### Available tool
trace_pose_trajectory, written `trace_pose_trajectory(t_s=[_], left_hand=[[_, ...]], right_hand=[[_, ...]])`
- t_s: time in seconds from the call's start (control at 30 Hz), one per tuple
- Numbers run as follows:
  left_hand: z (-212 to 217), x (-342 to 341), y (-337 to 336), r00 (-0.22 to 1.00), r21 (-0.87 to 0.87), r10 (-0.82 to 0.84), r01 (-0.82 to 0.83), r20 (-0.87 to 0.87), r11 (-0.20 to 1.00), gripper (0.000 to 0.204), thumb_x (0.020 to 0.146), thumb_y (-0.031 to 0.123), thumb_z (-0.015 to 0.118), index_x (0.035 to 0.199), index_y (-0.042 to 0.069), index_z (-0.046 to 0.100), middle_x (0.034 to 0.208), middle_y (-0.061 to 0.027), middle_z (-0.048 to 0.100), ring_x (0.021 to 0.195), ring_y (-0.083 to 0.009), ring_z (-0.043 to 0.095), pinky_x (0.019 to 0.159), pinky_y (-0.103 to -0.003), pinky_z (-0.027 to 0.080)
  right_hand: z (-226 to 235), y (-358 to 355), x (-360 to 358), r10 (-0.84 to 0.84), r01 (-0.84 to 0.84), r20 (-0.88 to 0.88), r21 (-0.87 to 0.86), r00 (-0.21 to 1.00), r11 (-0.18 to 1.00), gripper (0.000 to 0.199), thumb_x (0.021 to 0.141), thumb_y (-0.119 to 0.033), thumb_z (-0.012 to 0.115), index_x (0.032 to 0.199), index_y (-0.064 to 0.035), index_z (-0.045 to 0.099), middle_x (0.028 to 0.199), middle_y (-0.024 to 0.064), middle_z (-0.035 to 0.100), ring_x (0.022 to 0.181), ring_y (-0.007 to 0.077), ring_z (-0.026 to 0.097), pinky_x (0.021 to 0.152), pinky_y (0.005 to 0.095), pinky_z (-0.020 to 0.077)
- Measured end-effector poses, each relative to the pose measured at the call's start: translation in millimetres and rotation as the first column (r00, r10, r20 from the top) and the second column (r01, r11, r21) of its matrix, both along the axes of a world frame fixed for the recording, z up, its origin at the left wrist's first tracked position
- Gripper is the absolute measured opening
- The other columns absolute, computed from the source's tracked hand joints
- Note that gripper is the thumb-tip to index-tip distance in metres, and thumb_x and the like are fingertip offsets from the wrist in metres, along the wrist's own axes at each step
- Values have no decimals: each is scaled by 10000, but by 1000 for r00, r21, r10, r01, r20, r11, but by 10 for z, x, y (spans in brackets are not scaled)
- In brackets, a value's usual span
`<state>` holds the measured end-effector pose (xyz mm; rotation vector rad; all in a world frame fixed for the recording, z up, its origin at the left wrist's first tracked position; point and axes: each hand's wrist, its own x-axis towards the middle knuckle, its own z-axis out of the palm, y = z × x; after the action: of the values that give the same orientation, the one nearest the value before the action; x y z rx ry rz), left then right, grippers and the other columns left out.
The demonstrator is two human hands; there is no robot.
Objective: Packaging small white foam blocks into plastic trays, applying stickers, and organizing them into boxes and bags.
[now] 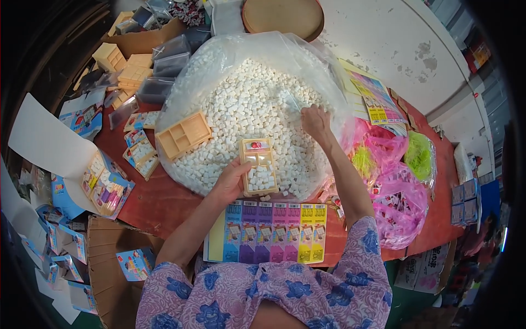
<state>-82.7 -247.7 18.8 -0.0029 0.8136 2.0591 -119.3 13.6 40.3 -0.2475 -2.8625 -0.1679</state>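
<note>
Left hand [230, 183] clasps a tan tray [258, 167], long axis twelve to six; right hand [315, 122], pinched on white cubes [241, 98], lies at one o'clock.

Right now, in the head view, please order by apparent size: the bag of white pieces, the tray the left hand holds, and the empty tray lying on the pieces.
1. Bag of white pieces
2-3. Held tray and empty tray: they look alike.

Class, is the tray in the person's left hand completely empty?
No: the tan tray in the left hand already holds small white blocks.
</note>
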Motion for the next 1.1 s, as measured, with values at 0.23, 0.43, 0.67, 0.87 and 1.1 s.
trace_pose_trajectory(t_s=[0.23, 0.43, 0.67, 0.87, 1.1], left_hand=[[-45, 20, 2, 999, 17, 34, -34, 2, 999, 289, 821, 56, 410, 1106, 10, 426, 1053, -114, 525, 932, -208, 541, 824, -337, 440], [-58, 25, -6, 994, 14, 97, -97, 42, 995, 315, 820, 54, 403, 1132, 10, 392, 1081, -121, 505, 959, -215, 526, 845, -344, 424], [-133, -2, 97, 987, 29, 151, -153, 54, 988, 331, 825, 75, 379, 1149, 6, 373, 1089, -128, 495, 981, -235, 510, 861, -379, 408], [-245, -43, 198, 980, 73, 192, -196, 55, 978, 339, 832, 111, 378, 1153, 4, 367, 1110, -135, 478, 995, -243, 499, 861, -397, 404], [-104, 53, 262, 981, 191, 146, -169, 128, 967, 400, 876, 290, 315, 1172, 24, 357, 1143, -118, 456, 1036, -238, 463, 890, -388, 367]], right_hand=[[-47, -520, -176, -69, 42, -40, -480, 997, 876, 410, 707, -299, 568, 962, -3, 442, 822, 239, 536, 824, 389, 516, 705, 454, 409], [-108, 2, -282, -103, -14, -200, -512, 974, 859, 297, 677, -198, 574, 897, -5, 520, 746, 184, 569, 713, 321, 561, 650, 403, 422], [225, 39, 170, -104, -61, -415, -367, 904, 928, 177, 716, -180, 577, 745, -6, 561, 631, 119, 552, 577, 206, 526, 567, 297, 414], [325, -212, 438, -264, -263, -276, -961, 924, 83, 126, 813, -155, 497, 815, -30, 507, 598, 23, 510, 508, 76, 463, 482, 175, 366], [146, -819, 889, -37, -16, -10, -988, 999, -155, 179, 819, -207, 495, 765, -36, 505, 522, -11, 448, 458, 58, 398, 442, 184, 322]])
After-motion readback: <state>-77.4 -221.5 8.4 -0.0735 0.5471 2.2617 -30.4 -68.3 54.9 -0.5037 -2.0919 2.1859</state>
